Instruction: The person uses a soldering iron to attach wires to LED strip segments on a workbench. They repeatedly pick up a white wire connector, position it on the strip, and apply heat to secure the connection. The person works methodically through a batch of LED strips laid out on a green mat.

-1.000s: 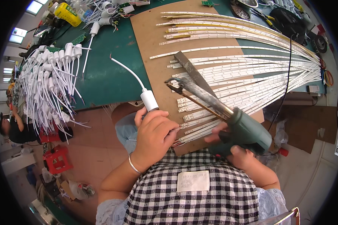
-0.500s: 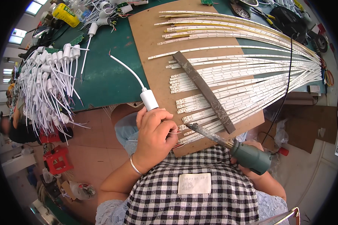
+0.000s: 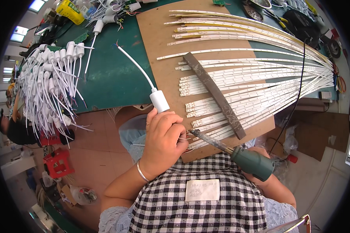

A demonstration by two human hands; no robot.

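Holding small bits [image 3: 254, 14], a dish [image 3: 245, 7] sits beyond white strips [image 3: 260, 94].

The soldering gun [image 3: 249, 160] has swung down, seemingly onto the strips [image 3: 206, 123].

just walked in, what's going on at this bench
A person's left hand holds a white cap with a cable, and thin wires show at its fingertips. The right hand grips a green soldering iron, its tip close by the left fingers; whether it touches anything is unclear. A dark bar lies across white strips on a brown board. More white caps are piled at the left.
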